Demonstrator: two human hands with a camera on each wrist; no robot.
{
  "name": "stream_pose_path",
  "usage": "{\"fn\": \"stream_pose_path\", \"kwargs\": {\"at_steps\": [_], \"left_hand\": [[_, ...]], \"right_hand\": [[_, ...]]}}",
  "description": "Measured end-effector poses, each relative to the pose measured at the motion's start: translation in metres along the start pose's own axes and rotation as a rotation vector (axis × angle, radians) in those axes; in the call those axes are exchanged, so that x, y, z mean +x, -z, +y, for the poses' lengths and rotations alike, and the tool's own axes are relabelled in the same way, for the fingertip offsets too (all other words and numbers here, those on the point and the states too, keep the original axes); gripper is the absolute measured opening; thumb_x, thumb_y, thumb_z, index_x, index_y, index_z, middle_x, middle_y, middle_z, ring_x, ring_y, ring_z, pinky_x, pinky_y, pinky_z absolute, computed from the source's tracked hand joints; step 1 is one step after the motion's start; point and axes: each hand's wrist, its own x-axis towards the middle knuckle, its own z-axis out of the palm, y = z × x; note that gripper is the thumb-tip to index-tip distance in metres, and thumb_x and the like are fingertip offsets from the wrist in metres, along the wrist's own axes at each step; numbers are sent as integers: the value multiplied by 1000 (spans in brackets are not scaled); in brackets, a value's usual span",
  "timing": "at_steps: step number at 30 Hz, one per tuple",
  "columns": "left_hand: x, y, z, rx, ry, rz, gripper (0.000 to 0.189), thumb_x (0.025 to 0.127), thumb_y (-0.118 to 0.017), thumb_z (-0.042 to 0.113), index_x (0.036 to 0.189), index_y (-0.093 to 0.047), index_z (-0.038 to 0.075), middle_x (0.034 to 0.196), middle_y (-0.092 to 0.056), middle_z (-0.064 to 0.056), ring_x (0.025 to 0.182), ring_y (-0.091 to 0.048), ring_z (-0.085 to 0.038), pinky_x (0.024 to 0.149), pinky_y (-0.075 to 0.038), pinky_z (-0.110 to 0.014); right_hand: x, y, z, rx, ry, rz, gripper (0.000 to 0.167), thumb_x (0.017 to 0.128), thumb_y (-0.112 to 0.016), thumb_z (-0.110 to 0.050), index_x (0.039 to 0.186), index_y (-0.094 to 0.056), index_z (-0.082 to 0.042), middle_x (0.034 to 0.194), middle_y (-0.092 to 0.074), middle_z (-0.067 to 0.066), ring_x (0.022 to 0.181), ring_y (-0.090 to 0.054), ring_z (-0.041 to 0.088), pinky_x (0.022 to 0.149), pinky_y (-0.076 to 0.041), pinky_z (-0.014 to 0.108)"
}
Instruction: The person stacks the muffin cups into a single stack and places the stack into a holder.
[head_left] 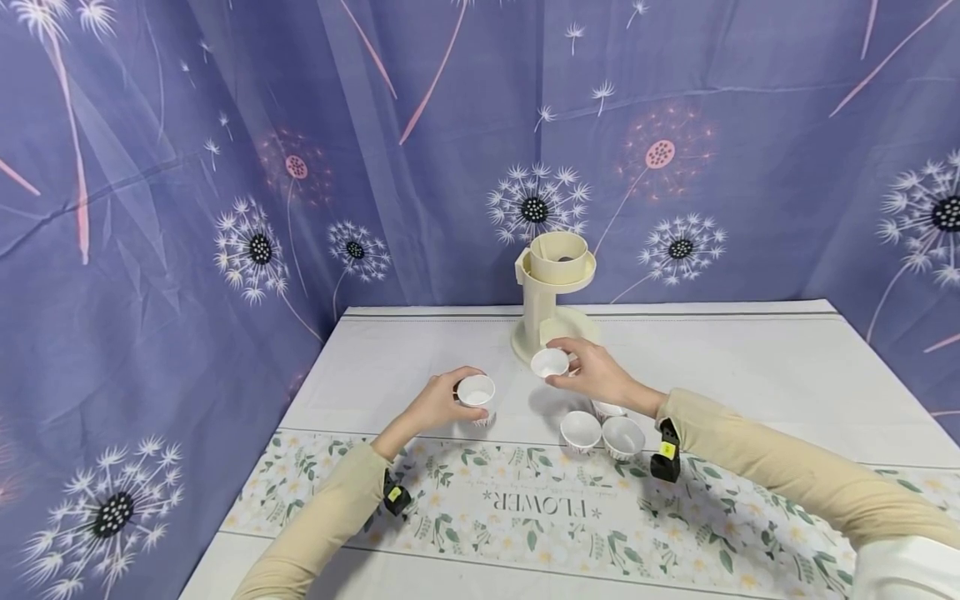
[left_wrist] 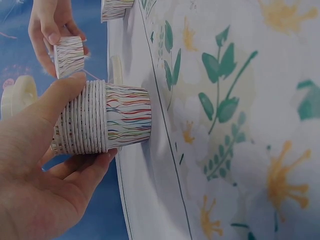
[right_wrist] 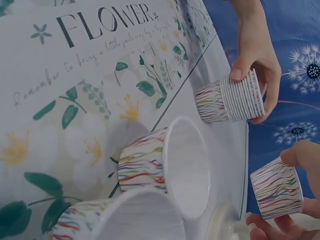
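My left hand (head_left: 438, 402) grips a nested stack of paper cups (left_wrist: 127, 116), white with wavy coloured lines, its thumb and fingers around the rims. To its right, my right hand (head_left: 596, 371) pinches a single paper cup (head_left: 550, 363) of the same pattern between thumb and fingers, held up off the table. In the right wrist view that cup (right_wrist: 276, 189) hangs apart from the stack. Below the right hand, several more paper cups stand together with their mouths up, a left one (head_left: 581, 431) and a right one (head_left: 623, 437) in front, another partly hidden behind.
A cream-coloured stand with a round holder on top (head_left: 558, 260) is at the back of the table, just behind the right hand. A floral runner (head_left: 525, 508) crosses the white tablecloth (head_left: 750, 375). Purple dandelion curtains (head_left: 450, 167) hang behind and at the left.
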Motion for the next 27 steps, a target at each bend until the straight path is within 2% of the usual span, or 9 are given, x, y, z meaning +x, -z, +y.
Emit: {"fn": "stream_pose_path", "kwargs": {"at_steps": [9,18,27], "left_hand": [[0,0,1,-2,0,-1,64,75,-84,24,132,-57,11,107,-69,-10,92,-66,-20,78,-53,-32],[0,1,0,-5,-6,5,63,75,-85,24,130,-57,12,108,-68,-12,93,-66,-23,78,-53,-32],[0,2,0,-28,1,-26,68,76,-84,26,134,-54,9,113,-66,-12,99,-65,-25,81,-54,-35]], "right_hand": [[2,-3,-6,-4,13,-75,62,83,-74,-18,135,-50,5,131,-56,26,85,-71,31,78,-58,38],[5,-9,-8,2,33,-100,62,83,-75,-16,135,-49,7,134,-54,27,87,-70,30,76,-58,32],[7,-12,-15,22,60,-123,61,85,-73,-16,135,-48,8,134,-53,27,91,-68,31,77,-57,30]]}}
